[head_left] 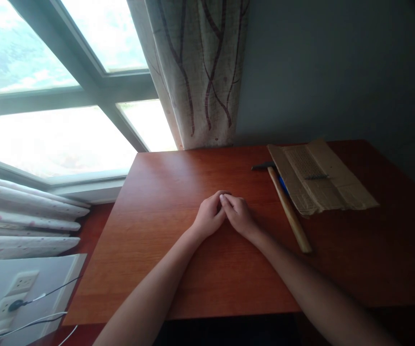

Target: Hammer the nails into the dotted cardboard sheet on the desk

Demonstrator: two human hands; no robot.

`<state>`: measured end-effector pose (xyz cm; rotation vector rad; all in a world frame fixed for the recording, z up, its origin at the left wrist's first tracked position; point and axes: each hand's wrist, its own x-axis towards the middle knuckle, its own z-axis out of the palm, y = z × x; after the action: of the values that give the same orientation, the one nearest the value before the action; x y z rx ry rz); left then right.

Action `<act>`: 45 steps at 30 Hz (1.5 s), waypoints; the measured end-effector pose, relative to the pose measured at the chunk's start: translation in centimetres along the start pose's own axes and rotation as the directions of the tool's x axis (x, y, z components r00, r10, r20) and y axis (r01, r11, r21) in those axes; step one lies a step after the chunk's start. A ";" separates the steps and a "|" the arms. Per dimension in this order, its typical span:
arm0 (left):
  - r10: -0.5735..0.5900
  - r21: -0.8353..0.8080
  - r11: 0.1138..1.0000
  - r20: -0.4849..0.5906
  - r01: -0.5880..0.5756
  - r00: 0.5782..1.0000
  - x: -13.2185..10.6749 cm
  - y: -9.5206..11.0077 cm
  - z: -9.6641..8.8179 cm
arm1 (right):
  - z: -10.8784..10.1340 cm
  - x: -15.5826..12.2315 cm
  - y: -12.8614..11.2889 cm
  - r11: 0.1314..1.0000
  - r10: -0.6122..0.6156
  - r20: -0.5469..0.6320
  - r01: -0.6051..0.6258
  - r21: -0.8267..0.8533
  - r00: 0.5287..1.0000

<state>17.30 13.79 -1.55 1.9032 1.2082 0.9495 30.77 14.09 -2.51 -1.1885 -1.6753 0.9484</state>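
Note:
My left hand (210, 214) and my right hand (239, 214) rest together on the wooden table (164, 192), fingertips touching and thumbs up. Both have their fingers closed, and no object shows in either one. To the right of my right hand lies a hammer (290, 211) with a pale wooden handle, its dark head at the far end. A flattened piece of cardboard (347, 190) lies beyond the handle. On the cardboard is a small cluster of dark metal pieces, perhaps nails or screws (316, 177). A blue object (283, 185) shows between handle and cardboard, mostly hidden.
A window (95, 86) fills the left, with a patterned curtain (203, 72) hanging behind the table. Lower left, a wall socket (10, 302) has a black plug and cables near the table's left edge. A grey wall (330, 72) stands behind the table.

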 end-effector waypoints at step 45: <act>-0.013 0.000 1.000 0.010 0.013 1.000 0.0 0.5 -0.1 | 0.0 -0.2 0.1 0.998 0.001 -0.009 -0.001 -0.055 1.000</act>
<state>17.47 13.60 -1.09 1.8953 1.2133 0.9318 30.86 13.91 -2.59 -1.2283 -1.7037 0.9020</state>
